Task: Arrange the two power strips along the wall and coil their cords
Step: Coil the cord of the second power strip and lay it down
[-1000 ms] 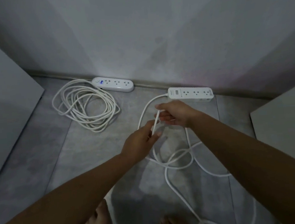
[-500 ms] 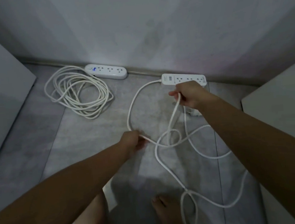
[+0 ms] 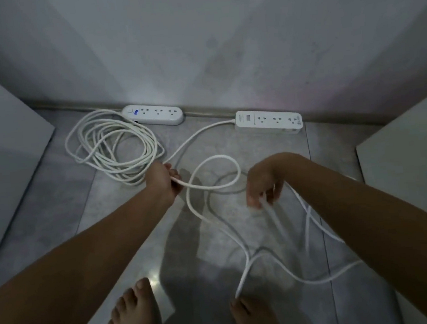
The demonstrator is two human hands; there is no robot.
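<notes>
You see two white power strips point(image 3: 152, 114) point(image 3: 268, 120), white cords point(image 3: 109, 147), a mottled grey floor point(image 3: 58, 212), and a pale grey wall point(image 3: 197, 35).

Your landmark is the grey wall point(image 3: 223, 46) ahead of you, plain and dimly lit, with a faint darker smudge near its middle. Along its foot you see a pale baseboard point(image 3: 211, 112) meeting the grey tiled floor point(image 3: 125, 227), which spreads from the wall toward you. Left of the wall stands a flat grey panel point(image 3: 4, 142); right of it, a pale cabinet side point(image 3: 409, 161). Farthest from the wall, your two bare feet point(image 3: 135, 318) rest on the tiles.
</notes>
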